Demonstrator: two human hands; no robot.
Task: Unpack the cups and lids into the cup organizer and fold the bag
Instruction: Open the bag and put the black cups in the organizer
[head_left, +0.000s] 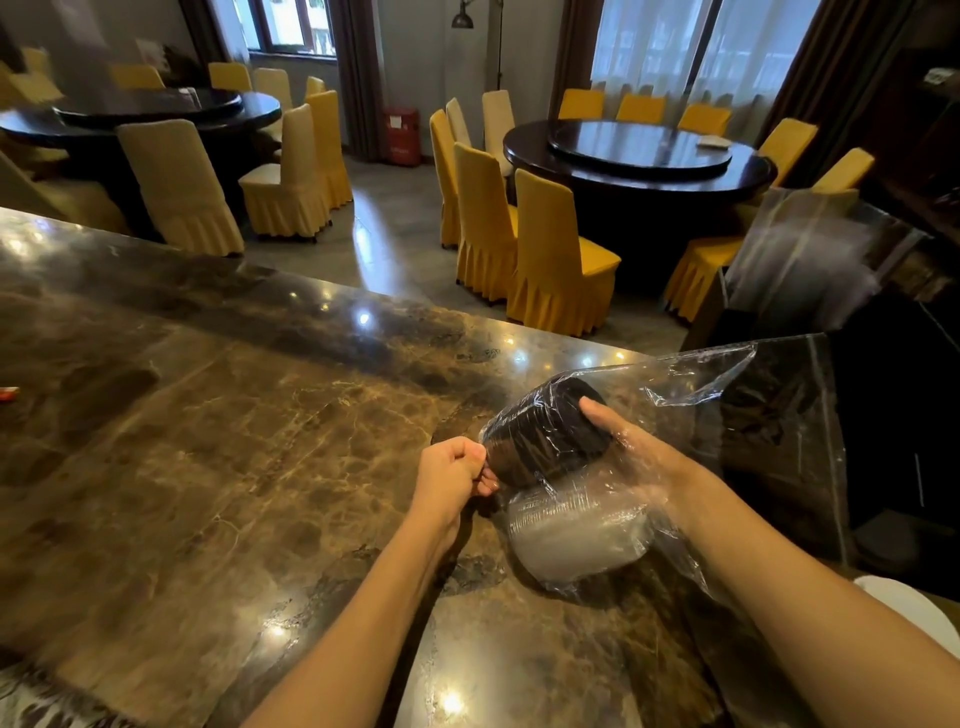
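Note:
A clear plastic bag (727, 395) lies on the brown marble counter (234, 467) at the right. Inside it a stack of black lids (545, 436) lies on its side, above a stack of clear cups (576, 535). My right hand (628, 441) is inside the bag, fingers wrapped around the end of the black stack. My left hand (457, 475) is closed on the bag's left corner, just beside the lids. A black cup organizer (893, 415) stands right of the bag, partly hidden by the plastic.
Another sheet of clear plastic (800, 260) hangs over the organizer's top. A small red item (8, 394) lies at the counter's far left edge. Beyond the counter are round dark tables (639, 156) ringed by yellow chairs (556, 260).

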